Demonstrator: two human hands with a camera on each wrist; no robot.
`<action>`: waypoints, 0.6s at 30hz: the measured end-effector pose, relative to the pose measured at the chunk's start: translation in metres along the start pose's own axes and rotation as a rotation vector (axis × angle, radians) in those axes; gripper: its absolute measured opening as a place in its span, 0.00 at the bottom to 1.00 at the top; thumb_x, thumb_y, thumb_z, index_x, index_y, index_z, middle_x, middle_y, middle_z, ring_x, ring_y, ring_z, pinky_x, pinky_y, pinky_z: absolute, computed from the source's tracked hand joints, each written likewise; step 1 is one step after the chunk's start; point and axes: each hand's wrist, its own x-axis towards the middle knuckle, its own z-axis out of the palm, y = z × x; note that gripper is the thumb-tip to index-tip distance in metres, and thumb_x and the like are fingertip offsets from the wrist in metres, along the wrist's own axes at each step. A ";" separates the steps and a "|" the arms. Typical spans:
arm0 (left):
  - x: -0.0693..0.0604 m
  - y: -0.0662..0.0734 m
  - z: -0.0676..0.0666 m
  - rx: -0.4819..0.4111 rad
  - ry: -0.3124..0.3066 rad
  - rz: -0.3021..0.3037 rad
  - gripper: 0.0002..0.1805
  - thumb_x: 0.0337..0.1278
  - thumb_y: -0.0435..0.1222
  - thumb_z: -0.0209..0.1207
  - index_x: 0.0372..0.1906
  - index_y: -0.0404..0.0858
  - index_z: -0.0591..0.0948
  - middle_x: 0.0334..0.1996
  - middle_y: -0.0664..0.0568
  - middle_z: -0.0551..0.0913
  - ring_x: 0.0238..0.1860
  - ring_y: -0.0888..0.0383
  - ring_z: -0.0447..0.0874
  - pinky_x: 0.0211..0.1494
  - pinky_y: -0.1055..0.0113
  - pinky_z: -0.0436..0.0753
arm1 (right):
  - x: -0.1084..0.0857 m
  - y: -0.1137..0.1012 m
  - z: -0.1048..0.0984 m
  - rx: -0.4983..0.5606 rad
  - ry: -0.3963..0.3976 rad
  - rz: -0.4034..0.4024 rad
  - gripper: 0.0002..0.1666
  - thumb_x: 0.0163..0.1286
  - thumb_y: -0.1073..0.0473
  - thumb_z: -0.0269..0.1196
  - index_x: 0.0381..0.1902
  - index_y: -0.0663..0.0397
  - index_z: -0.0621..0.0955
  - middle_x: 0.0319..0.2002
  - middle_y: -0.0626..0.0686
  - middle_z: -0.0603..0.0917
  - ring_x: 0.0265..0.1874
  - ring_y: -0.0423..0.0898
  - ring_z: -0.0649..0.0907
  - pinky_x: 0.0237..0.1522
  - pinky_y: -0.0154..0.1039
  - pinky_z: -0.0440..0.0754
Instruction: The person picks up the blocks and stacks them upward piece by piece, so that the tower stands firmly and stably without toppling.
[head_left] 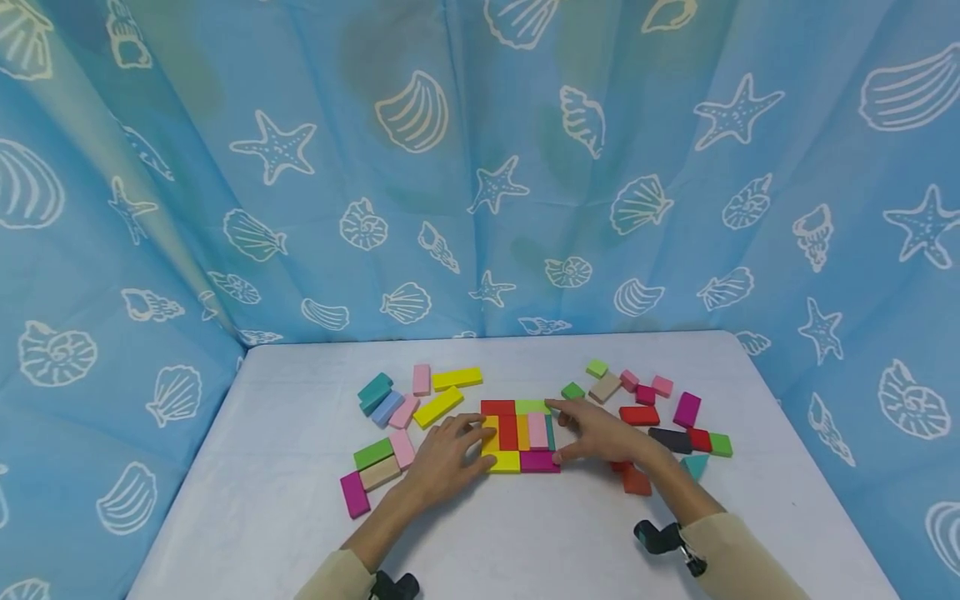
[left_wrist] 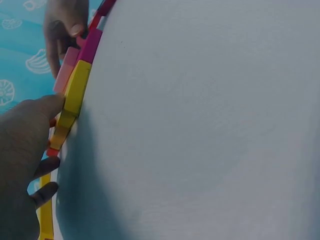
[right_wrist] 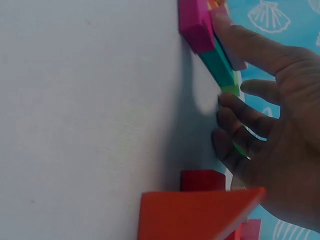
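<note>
Between the two hands, toy blocks lie packed into a flat rectangle. Its back edge has a red block and a light green block. Yellow, red, orange, pink and teal blocks stand side by side in the middle. A yellow block and a magenta block form the front edge. My left hand touches the rectangle's left side, fingers spread. At the right side is my right hand, its index fingertip by the light green block and its thumb against the block group's near right corner.
Loose blocks lie on the white table to the left, including a green block and a yellow block. More lie to the right, among them a dark block and a teal triangle. A blue shell-print curtain hangs behind.
</note>
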 end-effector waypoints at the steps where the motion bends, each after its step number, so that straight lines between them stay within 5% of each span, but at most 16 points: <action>1: 0.000 -0.001 -0.001 0.001 0.000 0.002 0.29 0.64 0.55 0.61 0.69 0.54 0.76 0.70 0.55 0.71 0.71 0.52 0.68 0.70 0.45 0.70 | 0.000 -0.002 0.001 -0.012 0.003 0.010 0.61 0.45 0.47 0.82 0.76 0.42 0.67 0.56 0.49 0.77 0.57 0.48 0.75 0.45 0.41 0.86; 11: -0.005 -0.027 -0.044 0.013 0.038 -0.114 0.25 0.63 0.53 0.64 0.64 0.52 0.80 0.62 0.55 0.79 0.64 0.53 0.75 0.67 0.50 0.75 | -0.002 -0.006 0.005 -0.082 0.018 0.047 0.62 0.44 0.48 0.83 0.76 0.37 0.66 0.65 0.51 0.73 0.66 0.52 0.70 0.52 0.52 0.84; 18: -0.019 -0.046 -0.076 0.116 0.075 -0.387 0.19 0.55 0.54 0.69 0.47 0.48 0.87 0.38 0.56 0.83 0.40 0.57 0.79 0.47 0.56 0.84 | -0.002 -0.006 0.004 -0.087 0.016 0.047 0.61 0.45 0.48 0.83 0.76 0.38 0.66 0.66 0.52 0.73 0.67 0.53 0.70 0.51 0.53 0.84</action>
